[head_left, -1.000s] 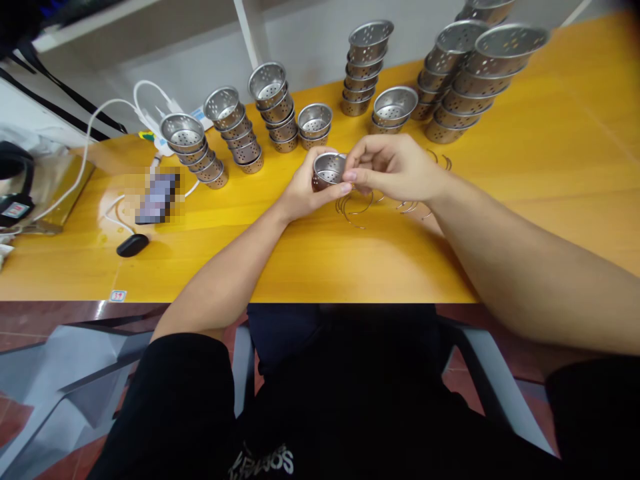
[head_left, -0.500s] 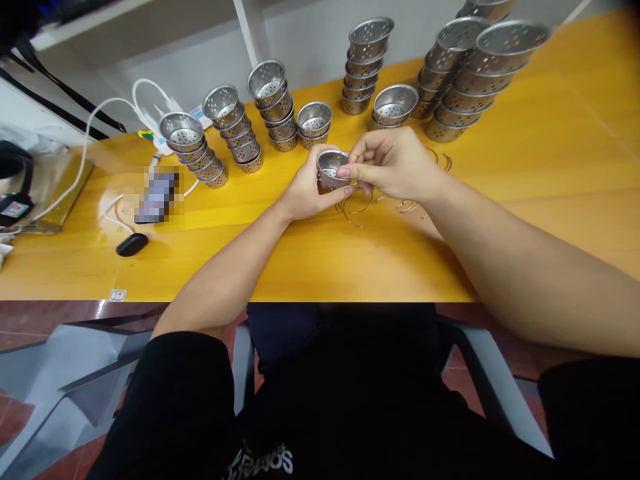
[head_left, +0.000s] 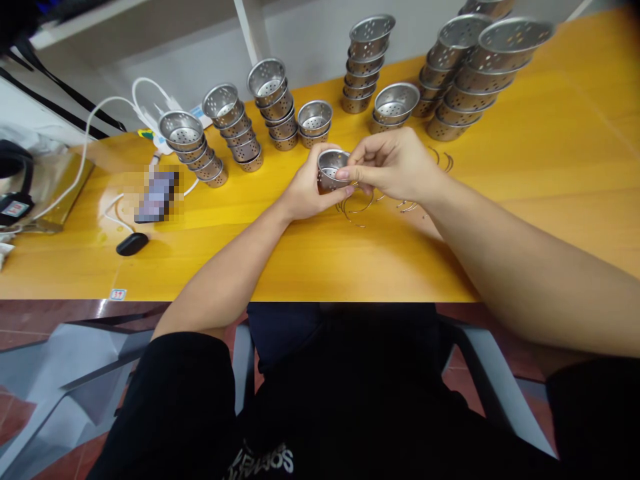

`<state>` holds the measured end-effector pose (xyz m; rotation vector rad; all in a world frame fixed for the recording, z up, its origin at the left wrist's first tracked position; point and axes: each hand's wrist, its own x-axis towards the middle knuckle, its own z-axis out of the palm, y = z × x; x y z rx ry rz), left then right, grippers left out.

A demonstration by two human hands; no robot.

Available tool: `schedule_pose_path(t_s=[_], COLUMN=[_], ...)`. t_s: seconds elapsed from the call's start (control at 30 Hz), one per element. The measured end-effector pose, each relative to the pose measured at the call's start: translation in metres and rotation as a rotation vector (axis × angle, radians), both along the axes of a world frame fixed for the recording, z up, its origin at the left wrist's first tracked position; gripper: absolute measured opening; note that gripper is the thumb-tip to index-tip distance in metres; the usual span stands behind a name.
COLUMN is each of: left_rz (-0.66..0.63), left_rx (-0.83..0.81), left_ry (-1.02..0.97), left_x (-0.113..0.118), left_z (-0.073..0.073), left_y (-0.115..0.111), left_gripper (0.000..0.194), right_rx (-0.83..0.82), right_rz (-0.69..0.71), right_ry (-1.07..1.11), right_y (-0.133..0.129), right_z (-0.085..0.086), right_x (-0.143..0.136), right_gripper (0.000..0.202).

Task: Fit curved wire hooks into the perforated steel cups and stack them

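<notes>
From here I see both hands meeting around a small perforated cup [head_left: 331, 175], which is lifted just above the yellow table [head_left: 320, 267], its open mouth facing up. The left hand [head_left: 306, 185] wraps the cup's left side, thumb along the near side and the other fingers curled round the back. The right hand [head_left: 395, 163] is at the cup's right rim, thumb and forefinger drawn together there, the remaining fingers bent in toward the palm. Whether those two fingertips pinch the rim itself or something thin against it, I cannot tell

Just right of the cup and nearer the person, thin wire pieces [head_left: 363, 225] lie curved on the tabletop, partly hidden by the right hand. Right behind the cup stands a short stack [head_left: 315, 123] of the same sort, and behind it to the right a wider short stack [head_left: 395, 107]. A slim tall stack [head_left: 366, 67] rises further behind, while a broad tall stack [head_left: 480, 80] stands well to the cup's right. Off to its left are three more stacks [head_left: 230, 120], then a blurred-out phone [head_left: 157, 197] and a black oval object [head_left: 132, 244] nearer the table's front edge
</notes>
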<state>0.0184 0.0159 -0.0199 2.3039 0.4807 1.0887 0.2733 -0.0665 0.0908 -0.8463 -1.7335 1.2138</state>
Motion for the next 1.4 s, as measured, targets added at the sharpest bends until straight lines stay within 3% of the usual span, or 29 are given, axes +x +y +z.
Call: schedule_pose_path(t_s=[0.23, 0.37, 0.57, 0.9, 1.03, 1.2, 1.4], left_rz=[0.082, 0.113, 0.127, 0.152, 0.146, 0.138, 0.111], left_rx=[0.009, 0.016, -0.011, 0.009, 0.015, 0.002, 0.011], left_ry=[0.002, 0.001, 0.019, 0.017, 0.024, 0.025, 0.031], left_x=[-0.008, -0.014, -0.014, -0.013, -0.013, -0.009, -0.006], left_z=[-0.015, -0.019, -0.017, -0.016, -0.015, -0.006, 0.007], left_y=[0.021, 0.028, 0.024, 0.026, 0.023, 0.015, 0.005], left_gripper=[0.113, 0.115, 0.112, 0.112, 0.107, 0.105, 0.101], right_rx=[0.378, 0.564, 0.491, 0.617, 0.534, 0.413, 0.446], right_rz=[-0.291, -0.290, -0.283, -0.213, -0.181, -0.127, -0.059], right_ry=[-0.066, -0.250, -0.363, -0.404, -0.430, -0.421, -0.358], right_y=[0.007, 0.011, 0.006, 0.013, 0.009, 0.006, 0.012], right_z=[-0.012, -0.019, -0.016, -0.017, -0.013, -0.015, -0.027], right_x=[0.004, 0.011, 0.014, 0.017, 0.014, 0.011, 0.010], right_gripper=[0.072, 0.065, 0.047, 0.034, 0.035, 0.035, 0.033])
